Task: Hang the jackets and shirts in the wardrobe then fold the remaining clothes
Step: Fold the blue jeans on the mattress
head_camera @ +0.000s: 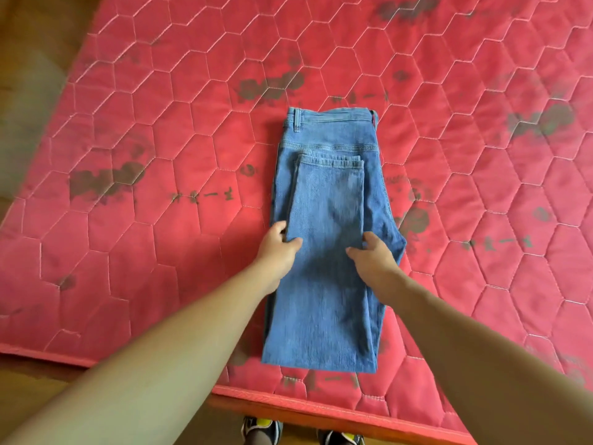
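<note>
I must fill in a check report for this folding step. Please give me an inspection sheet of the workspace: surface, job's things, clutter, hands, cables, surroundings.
Surface: red quilted mattress with dark stains.
Job's things: blue jeans lie flat, legs folded up toward the waistband.
Clutter: nothing seen.
Hands: left hand pinches the left edge of the top fold; right hand pinches its right edge.
Cables: nothing seen.
Surroundings: wooden floor; shoes at the near mattress edge.
</note>
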Demonstrator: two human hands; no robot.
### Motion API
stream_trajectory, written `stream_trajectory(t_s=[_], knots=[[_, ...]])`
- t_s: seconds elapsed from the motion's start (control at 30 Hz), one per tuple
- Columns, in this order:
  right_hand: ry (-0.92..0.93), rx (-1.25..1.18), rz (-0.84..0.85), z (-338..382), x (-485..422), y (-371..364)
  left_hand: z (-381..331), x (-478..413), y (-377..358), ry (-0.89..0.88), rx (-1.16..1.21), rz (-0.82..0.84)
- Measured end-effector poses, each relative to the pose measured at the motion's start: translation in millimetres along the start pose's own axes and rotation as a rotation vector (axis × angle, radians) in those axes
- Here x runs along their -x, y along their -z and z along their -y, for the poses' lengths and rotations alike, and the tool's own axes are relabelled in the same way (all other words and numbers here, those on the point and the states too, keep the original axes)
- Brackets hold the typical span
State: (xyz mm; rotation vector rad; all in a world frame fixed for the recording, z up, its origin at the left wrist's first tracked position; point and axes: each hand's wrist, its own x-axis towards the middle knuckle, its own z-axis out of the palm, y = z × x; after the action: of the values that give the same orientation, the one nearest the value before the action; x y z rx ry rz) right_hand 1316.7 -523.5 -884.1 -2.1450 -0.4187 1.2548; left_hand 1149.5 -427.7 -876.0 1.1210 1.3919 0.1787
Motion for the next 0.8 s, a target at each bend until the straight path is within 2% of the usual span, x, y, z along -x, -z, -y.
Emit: stream_trajectory(t_s=[0.07,0.2,0.33,0.43,0.53,0.6,0.7,0.8], knots=[[0.056,-0.013,-0.006,12,-5,0,-14,-8,0,-0.025,-0.02,0.016],[0.26,0.031,-0.119,37,-9,9,-45,-18,8,-0.13,0.049,-0.019],[0.348,-0.111,-0.15,77,-32,18,-84,-35,16,-0.242,0.158,-0.07],[0.249,-0.154,-0.069,91,-48,18,-91,-49,17,-0.143,0.134,-0.069],[-0.135,-0.132,0.205,93,-54,21,-81,-61,19,0.033,0.038,0.025],[-0.277,-0.154,0.315,96,-63,24,-85,-69,21,0.106,0.025,0.093],[-0.18,-0.295,0.176,113,-78,24,-100,-87,25,0.103,0.086,0.111],[-0.051,-0.423,0.062,135,-82,20,-109,-98,28,-0.049,0.093,0.056]])
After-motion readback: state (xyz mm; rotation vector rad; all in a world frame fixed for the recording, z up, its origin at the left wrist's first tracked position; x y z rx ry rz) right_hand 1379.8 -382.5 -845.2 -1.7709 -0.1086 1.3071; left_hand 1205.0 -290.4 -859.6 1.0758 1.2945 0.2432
